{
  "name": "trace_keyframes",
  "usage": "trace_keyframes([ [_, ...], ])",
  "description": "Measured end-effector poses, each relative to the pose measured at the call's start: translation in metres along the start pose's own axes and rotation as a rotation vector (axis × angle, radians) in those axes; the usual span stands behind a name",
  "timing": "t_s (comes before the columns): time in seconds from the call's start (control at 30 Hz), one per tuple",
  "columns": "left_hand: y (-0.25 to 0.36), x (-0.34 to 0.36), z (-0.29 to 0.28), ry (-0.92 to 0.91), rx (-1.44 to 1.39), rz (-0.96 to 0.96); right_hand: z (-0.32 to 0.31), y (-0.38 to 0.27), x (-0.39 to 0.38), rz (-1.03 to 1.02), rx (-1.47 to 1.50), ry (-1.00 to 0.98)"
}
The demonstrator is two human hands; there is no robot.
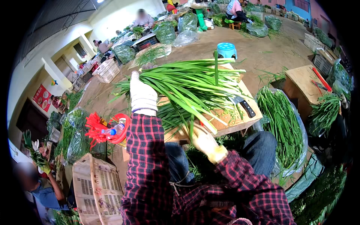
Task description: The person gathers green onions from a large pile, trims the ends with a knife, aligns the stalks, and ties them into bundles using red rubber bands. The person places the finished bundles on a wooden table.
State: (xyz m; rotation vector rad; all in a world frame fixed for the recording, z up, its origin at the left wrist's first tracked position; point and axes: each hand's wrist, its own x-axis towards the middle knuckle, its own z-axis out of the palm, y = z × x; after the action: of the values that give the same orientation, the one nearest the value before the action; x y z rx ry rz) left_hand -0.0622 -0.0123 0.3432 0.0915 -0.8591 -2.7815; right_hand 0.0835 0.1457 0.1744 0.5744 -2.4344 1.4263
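Observation:
My gloved left hand (143, 92) is raised at the board's left, closed on a large bunch of long green leafy stalks (180, 78), pale ends toward the right. Beneath lie more stalks on a wooden board (245, 112), along with a black-handled knife (246, 108) at the right side. My gloved right hand (200, 140) is at the board's front edge, its fingers curled round a few hanging green leaves. The bunch hides part of the board and some of my left fingers.
A red container (125, 129) with red strips and bottles stands left, above plastic crates (84, 180). Right are a bag of stalks (281, 133) and a wooden block with red-handled tools (300, 75). A blue stool (226, 47) stands beyond the board. Other people sit among bundles around the room.

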Motion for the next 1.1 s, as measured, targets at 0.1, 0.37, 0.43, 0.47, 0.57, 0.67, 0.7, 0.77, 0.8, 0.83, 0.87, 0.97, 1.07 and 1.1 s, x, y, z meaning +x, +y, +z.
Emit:
trace_keyframes([
  [0.1, -0.028, 0.014, -0.006, -0.035, -0.112, -0.058, -0.037, 0.019, -0.058, 0.056, 0.114, -0.092],
  [0.37, -0.045, 0.019, 0.001, -0.028, 0.001, -0.002, -0.089, 0.029, -0.066, 0.281, -0.133, -0.032],
  [0.43, -0.046, 0.019, -0.005, -0.056, -0.014, -0.064, -0.097, -0.006, -0.023, 0.149, 0.205, 0.057],
  [0.47, -0.033, 0.013, 0.006, -0.074, 0.003, -0.073, -0.07, 0.011, -0.008, 0.048, 0.036, 0.106],
  [0.57, -0.041, 0.006, 0.016, 0.018, -0.029, -0.071, -0.049, 0.027, 0.011, 0.079, 0.065, -0.088],
  [0.67, -0.044, 0.016, 0.009, -0.05, -0.069, -0.079, -0.058, 0.013, 0.01, 0.202, 0.127, -0.24],
  [0.7, -0.047, 0.012, 0.016, -0.029, -0.071, -0.065, -0.061, 0.01, 0.006, 0.191, 0.104, -0.225],
  [0.77, -0.049, 0.005, 0.025, -0.013, -0.054, -0.053, -0.057, 0.014, 0.002, 0.104, 0.214, -0.132],
  [0.8, -0.047, 0.0, 0.024, -0.011, -0.027, -0.055, -0.057, 0.011, 0.002, -0.026, 0.18, -0.109],
  [0.83, -0.046, -0.002, 0.021, -0.01, -0.001, -0.055, -0.056, 0.008, 0.001, -0.156, 0.143, -0.079],
  [0.87, -0.047, 0.001, 0.018, 0.032, -0.021, -0.046, -0.055, 0.005, -0.001, -0.28, 0.109, -0.041],
  [0.97, -0.058, 0.009, 0.02, 0.033, -0.006, -0.065, -0.028, 0.016, 0.01, -0.179, 0.239, 0.114],
  [1.07, -0.044, 0.002, 0.023, 0.03, -0.02, -0.023, -0.034, -0.008, 0.002, 0.035, 0.334, 0.183],
  [1.1, -0.037, -0.002, 0.022, 0.022, -0.01, -0.01, -0.047, -0.023, -0.003, -0.074, 0.125, 0.122],
])
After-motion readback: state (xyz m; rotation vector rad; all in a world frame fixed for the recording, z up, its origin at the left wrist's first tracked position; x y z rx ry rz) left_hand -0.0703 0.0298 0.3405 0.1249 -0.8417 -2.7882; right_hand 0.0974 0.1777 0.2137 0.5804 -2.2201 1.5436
